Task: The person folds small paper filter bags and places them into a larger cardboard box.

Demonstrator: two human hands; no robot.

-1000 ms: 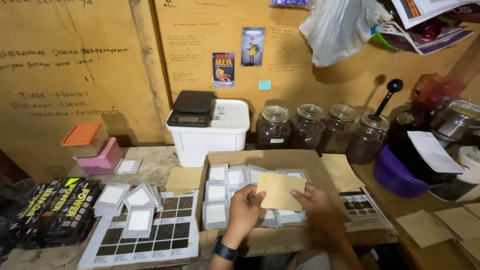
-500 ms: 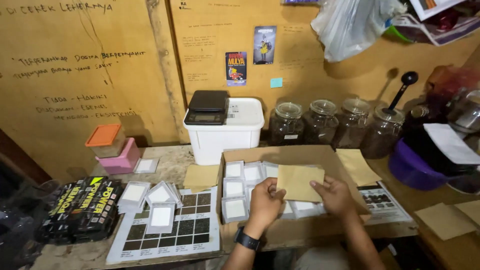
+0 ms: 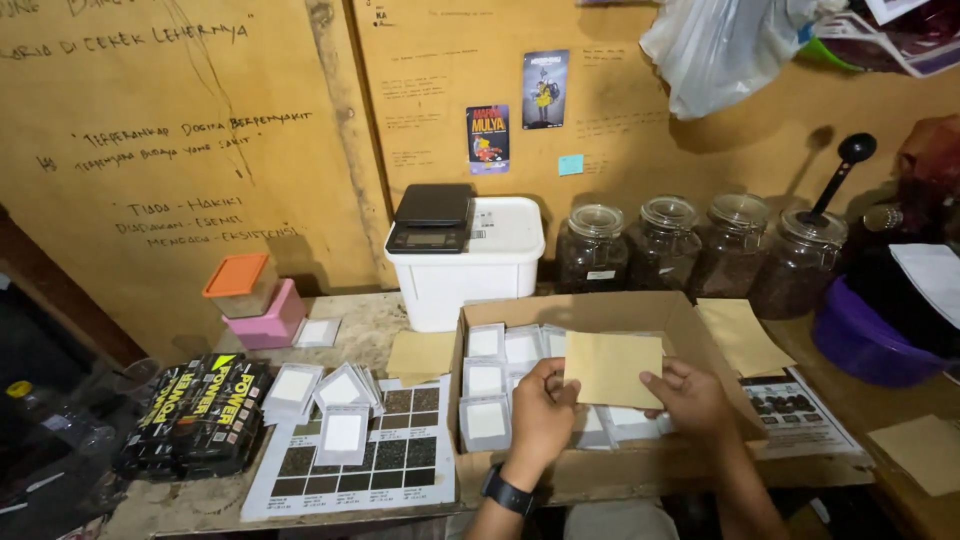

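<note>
Plywood wall panels with handwriting back a cluttered wooden bench [image 3: 350, 320]. Above an open cardboard box [image 3: 600, 470], the left hand [image 3: 541, 413] and right hand [image 3: 691, 398] each pinch an opposite lower edge of a flat tan paper envelope [image 3: 612, 368], held upright between them over the box. Rows of small white-windowed sachets [image 3: 486, 380] fill the box. Behind it, four glass jars [image 3: 667, 243] hold dark contents; a black scoop [image 3: 838, 172] stands in the rightmost. A black scale [image 3: 432, 216] rests on a white lidded tub [image 3: 470, 270].
</note>
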